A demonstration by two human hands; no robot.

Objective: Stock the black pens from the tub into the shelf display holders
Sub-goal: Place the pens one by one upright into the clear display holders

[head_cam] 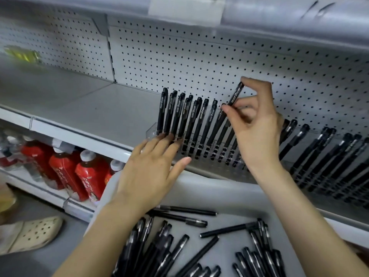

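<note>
- The right hand [257, 124] pinches one black pen [235, 95] between the thumb and the fingertips. It is a small grip near the top end, so the pen could slip out and drop.
- The pen is tilted. If it goes down like that, its tip may miss the free hole and hit a pen next to it.
- The row of pens [191, 120] stands very close together in the clear holder [150, 132]. A bump could knock some over.
- The left hand [151, 166] lies flat with straight, spread fingers. Its fingertips touch the front of the holder at the left end. If that hand lets go, a push may make the holder slide.
- The held pen is up above the right end of the row, just in front of the wall with the holes.
- Many more pens lie loose in the grey tub [229, 188], below both hands.
</note>
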